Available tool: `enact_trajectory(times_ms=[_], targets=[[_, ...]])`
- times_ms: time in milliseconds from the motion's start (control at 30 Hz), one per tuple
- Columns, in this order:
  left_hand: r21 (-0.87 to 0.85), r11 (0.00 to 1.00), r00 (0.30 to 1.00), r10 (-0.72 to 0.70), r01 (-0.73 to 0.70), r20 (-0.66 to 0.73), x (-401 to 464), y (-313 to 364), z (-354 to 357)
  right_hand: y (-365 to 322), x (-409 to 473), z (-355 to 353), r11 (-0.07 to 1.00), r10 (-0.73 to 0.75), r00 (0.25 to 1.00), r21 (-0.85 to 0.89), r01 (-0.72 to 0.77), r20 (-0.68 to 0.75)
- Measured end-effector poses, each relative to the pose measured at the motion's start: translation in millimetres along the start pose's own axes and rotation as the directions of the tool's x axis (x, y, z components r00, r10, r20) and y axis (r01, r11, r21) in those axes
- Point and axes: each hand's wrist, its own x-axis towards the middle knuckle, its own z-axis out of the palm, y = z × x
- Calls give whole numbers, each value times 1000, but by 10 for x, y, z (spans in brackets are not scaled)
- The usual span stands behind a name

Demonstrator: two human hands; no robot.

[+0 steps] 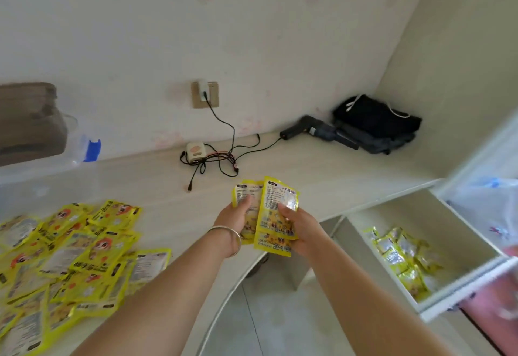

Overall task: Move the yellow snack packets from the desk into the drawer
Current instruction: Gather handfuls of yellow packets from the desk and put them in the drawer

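While your arms reach out over the desk (322,165), the loose pile of yellow snack packets (64,260) lies far left of the drawer (437,246), spread flat and overlapping on the desk top, some face up, some back up. Behind that pile, a clear plastic bin (42,165) with a blue latch stands against the wall. Further toward the drawer, your left hand (235,218), a bangle (231,238) on its wrist, is closed on a packet, thumb over its printed back. Just beside it, your right hand (300,226) pinches the held packets (276,212), at least two, fanned upright above the desk edge, left of the drawer and not over it. Past your hands, a tangle of black cable (221,156) runs to a wall socket (204,94). The drawer stands pulled open, with stowed packets (403,260) heaped along its near-left side. Behind the drawer, in the desk's corner, sits a black bundle (375,120).
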Motion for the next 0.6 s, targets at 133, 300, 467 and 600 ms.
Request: enact_trajectory(times_ms=[133, 300, 467, 600], targets=[[78, 997, 998, -12, 7, 69, 121, -100, 912, -220, -101, -891, 998, -18, 993, 63, 26, -117], [137, 989, 979, -85, 60, 187, 251, -352, 2040, -434, -185, -2000, 993, -9, 964, 108, 39, -266], [214, 972, 965, -142, 93, 223, 416, -632, 2903, -481, -186, -2836, 980, 41, 932, 198, 34, -360], [291, 949, 950, -196, 121, 243, 649, -799, 3381, -426, -80, -3307, 960, 118, 883, 278, 14, -454]])
